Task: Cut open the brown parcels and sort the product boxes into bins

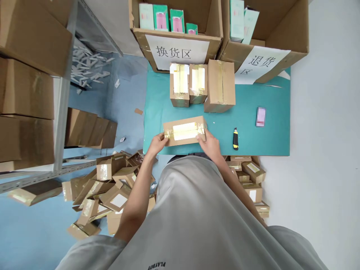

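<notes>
Gripping the long brown cardboard box (pixel 185 131) by its two ends, the left hand (pixel 159 144) and the right hand (pixel 209 142) have their fingers closed on it near the front edge of the teal-covered table (pixel 253 99). A white paper label (pixel 181 134) under clear, yellowish tape shows on the box's upper face. Beyond this held box, which serves as the landmark, stand a small brown carton with a white label (pixel 180 86) and a narrower labelled brown carton (pixel 198 84), side by side; just right of them is a larger plain brown carton (pixel 221 88) with tape down its middle. Farther beyond the held box are two big open cardboard bins with white paper signs in black characters: the left bin (pixel 213 42) contains green, white and pink packs (pixel 177 22), the right bin (pixel 296 47) pale green-and-white packs (pixel 237 22). To the right of the held box lies a black-and-yellow utility knife (pixel 235 139), and farther right a small pinkish flat item (pixel 260 117), probably a phone or a pack, though it is too blurred to be sure. Left of the held box, past the table, rises a light metal shelf (pixel 65 93) bearing large brown cartons (pixel 30 88). Lower left of it, discarded-looking cardboard boxes (pixel 112 187) lie heaped on the blue floor (pixel 33 228).
</notes>
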### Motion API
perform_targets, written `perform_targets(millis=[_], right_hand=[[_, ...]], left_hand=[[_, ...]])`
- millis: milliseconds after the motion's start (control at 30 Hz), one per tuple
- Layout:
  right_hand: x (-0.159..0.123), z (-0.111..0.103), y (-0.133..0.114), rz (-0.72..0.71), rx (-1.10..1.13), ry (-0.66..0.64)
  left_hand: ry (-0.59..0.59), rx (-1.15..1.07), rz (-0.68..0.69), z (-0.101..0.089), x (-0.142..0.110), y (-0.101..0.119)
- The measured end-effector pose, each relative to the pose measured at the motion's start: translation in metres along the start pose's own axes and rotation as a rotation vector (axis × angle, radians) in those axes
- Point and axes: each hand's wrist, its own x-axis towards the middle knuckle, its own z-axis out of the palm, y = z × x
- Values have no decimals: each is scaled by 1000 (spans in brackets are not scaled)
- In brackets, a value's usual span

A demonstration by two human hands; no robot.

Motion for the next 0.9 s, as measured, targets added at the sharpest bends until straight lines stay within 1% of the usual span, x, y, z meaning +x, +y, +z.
perform_targets(millis=[67,133,233,333,433,500,600,700,800,900], right_hand=[[17,-9,27,74,78,32],[31,-16,47,121,177,42],[40,-22,62,155,287,72],[35,-23,69,141,328,121],[21,-14,77,145,345,145],[10,-3,85,181,337,127],[-6,17,100,280,280,41],[-20,33,112,348,236,-19],[-26,39,116,368,214,-21],[-23,40,114,354,179,-38]], left_hand=[[-69,-47,5,11,1,14],[-95,-16,19,20,2,26],[-52,80,75,28,-1,37],[30,125,137,31,-12,39],[84,170,162,32,-26,29],[90,224,128,33,-33,17],[45,285,62,34,-40,-4],[-23,281,23,36,-43,-21],[-43,236,-13,38,-43,-31],[-54,206,-25,43,-40,-36]])
